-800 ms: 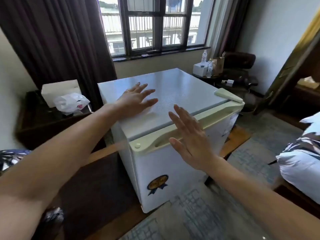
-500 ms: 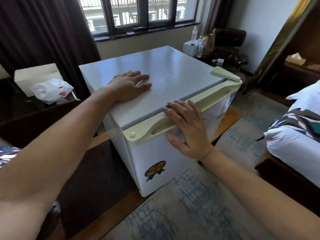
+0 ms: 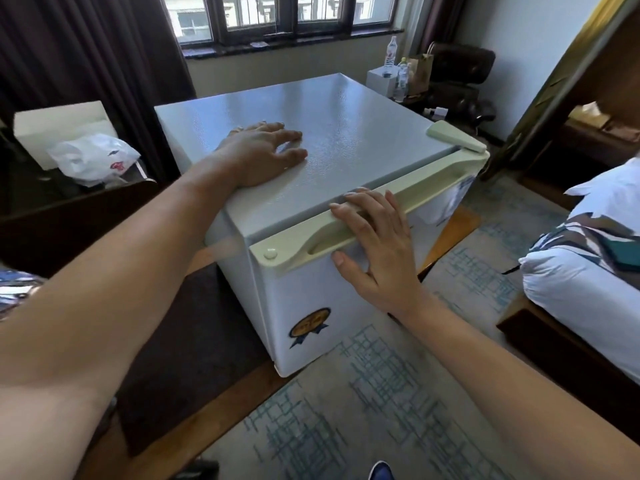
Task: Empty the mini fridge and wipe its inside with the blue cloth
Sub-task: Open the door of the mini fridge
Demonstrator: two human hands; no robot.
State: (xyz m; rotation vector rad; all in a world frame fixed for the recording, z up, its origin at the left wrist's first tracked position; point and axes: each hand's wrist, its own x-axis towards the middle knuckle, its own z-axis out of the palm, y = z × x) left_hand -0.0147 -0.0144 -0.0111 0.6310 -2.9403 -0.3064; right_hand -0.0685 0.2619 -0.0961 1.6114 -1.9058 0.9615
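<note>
A white mini fridge [image 3: 363, 133] stands on the floor in front of me with its door [image 3: 304, 292] closed. My left hand [image 3: 263, 154] lies flat on the fridge top, fingers spread and holding nothing. My right hand [image 3: 377, 244] is laid over the cream handle strip [image 3: 436, 190] along the door's top edge. Its fingers reach over the strip and its thumb sits below the recess. The fridge's inside is hidden. No blue cloth is in sight.
A dark side table [image 3: 52, 216] on the left holds a white box [image 3: 59, 126] and a plastic bag [image 3: 93, 161]. A bed [image 3: 585, 282] is close on the right. Bottles [image 3: 391, 57] and a paper bag [image 3: 420, 71] stand behind the fridge. A patterned rug [image 3: 363, 410] covers the floor.
My right hand came down from the air in front of the fridge onto the door's handle strip. My head moved closer and tilted down. My left hand settled flat on the top.
</note>
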